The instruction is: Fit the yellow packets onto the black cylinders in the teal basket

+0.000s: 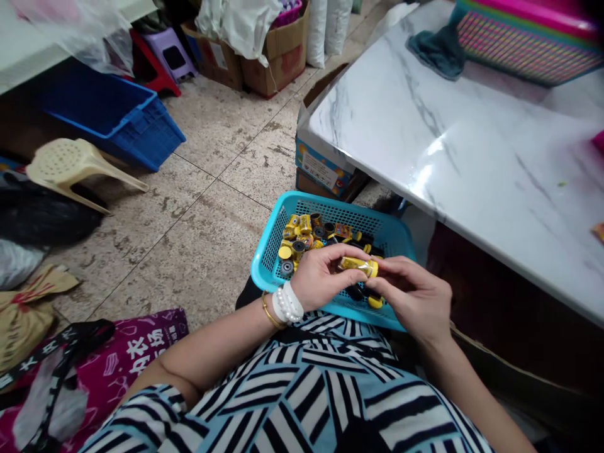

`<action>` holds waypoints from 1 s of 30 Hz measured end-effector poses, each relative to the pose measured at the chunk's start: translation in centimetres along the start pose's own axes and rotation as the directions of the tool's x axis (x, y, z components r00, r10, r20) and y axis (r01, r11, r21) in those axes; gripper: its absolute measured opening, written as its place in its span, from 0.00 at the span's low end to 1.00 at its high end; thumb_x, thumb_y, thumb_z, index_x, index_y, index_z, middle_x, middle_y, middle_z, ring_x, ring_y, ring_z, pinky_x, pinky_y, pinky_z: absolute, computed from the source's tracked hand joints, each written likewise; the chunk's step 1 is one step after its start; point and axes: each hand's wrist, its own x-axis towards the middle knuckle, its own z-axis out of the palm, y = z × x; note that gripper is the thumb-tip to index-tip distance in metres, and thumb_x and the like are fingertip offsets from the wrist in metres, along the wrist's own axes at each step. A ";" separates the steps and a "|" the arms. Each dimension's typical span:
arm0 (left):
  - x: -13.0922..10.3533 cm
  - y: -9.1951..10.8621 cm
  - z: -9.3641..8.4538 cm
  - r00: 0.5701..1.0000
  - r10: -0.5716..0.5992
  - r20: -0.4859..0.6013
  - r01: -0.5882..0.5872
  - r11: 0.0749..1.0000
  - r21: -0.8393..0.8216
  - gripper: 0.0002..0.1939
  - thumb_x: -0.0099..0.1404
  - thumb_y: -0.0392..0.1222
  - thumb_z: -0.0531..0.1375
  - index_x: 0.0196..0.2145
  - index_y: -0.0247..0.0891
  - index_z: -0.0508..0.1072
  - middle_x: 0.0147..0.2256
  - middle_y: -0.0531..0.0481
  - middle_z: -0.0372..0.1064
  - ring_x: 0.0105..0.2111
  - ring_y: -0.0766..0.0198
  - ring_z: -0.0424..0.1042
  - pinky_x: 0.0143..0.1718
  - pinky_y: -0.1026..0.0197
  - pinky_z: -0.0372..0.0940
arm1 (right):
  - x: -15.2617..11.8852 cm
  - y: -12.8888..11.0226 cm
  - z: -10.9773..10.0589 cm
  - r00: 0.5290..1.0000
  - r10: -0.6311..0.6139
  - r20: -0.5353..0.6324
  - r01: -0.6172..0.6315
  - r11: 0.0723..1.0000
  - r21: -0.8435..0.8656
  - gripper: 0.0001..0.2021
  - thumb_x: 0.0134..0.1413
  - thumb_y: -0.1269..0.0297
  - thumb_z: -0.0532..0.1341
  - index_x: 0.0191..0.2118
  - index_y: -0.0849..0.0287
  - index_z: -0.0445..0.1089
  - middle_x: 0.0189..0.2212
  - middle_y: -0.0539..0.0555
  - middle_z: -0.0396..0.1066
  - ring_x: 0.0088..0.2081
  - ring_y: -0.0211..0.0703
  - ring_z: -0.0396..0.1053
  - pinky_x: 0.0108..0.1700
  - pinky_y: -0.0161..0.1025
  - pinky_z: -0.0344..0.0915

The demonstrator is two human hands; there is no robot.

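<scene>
Above a blue plastic basket on my lap, my two hands hold one small yellow-capped tube with a yellow wrapper. My left hand is closed around its body, thumb on the near side and fingers behind. The yellow cap end is pinched between thumb and fingertips of my right hand. Beneath them, the basket holds several small yellow-labelled containers, some showing dark round ends and others yellow caps. Black pieces with yellow ends lie at its right side, partly covered by my hands.
A marble-patterned table stands to the right, with a pink-rimmed basket and a dark cloth on it. Cardboard boxes sit beneath its corner. On the left are a blue crate, a cream stool and a purple bag.
</scene>
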 end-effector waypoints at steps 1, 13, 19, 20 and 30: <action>0.0 0.2 0.1 0.999 0.047 0.007 -0.048 0.996 0.073 0.10 0.59 0.39 0.66 0.40 0.39 0.79 0.42 0.45 0.76 0.44 0.59 0.74 0.51 0.57 0.65 | -0.1 0.2 0.2 0.997 0.079 -0.005 -0.078 0.994 0.076 0.11 0.45 0.60 0.73 0.37 0.54 0.78 0.34 0.54 0.78 0.31 0.45 0.75 0.33 0.42 0.75; -0.1 -0.7 -1.4 0.983 -0.180 0.024 0.181 0.983 -0.040 0.18 0.55 0.45 0.69 0.41 0.35 0.74 0.37 0.47 0.73 0.35 0.65 0.71 0.40 0.63 0.66 | 0.1 0.7 1.2 0.999 -0.046 0.002 0.046 0.998 0.052 0.10 0.43 0.65 0.73 0.35 0.53 0.79 0.35 0.55 0.78 0.35 0.46 0.76 0.39 0.44 0.75; 0.2 -1.1 -1.2 0.998 -0.064 0.005 0.064 0.996 0.054 0.16 0.56 0.42 0.69 0.41 0.37 0.74 0.39 0.47 0.72 0.39 0.63 0.71 0.43 0.63 0.65 | 0.4 1.1 2.3 0.952 0.297 0.074 -0.301 0.861 0.411 0.13 0.40 0.59 0.74 0.35 0.57 0.78 0.31 0.53 0.77 0.32 0.43 0.76 0.38 0.43 0.76; 0.2 -1.2 -1.4 0.994 -0.107 0.021 0.106 0.994 0.038 0.18 0.56 0.44 0.69 0.43 0.36 0.74 0.39 0.47 0.73 0.37 0.64 0.72 0.41 0.63 0.66 | 0.4 1.1 2.1 0.958 0.279 0.069 -0.283 0.873 0.397 0.14 0.41 0.60 0.74 0.35 0.57 0.78 0.32 0.53 0.77 0.32 0.43 0.76 0.39 0.43 0.76; -0.1 -1.8 -1.3 0.898 -0.433 0.081 0.439 0.864 -0.247 0.24 0.55 0.57 0.67 0.35 0.31 0.72 0.22 0.54 0.67 0.16 0.76 0.60 0.18 0.70 0.54 | -0.4 1.7 1.0 0.947 0.159 0.279 -0.288 0.805 0.519 0.07 0.49 0.63 0.71 0.36 0.50 0.80 0.39 0.53 0.68 0.32 0.40 0.74 0.32 0.41 0.77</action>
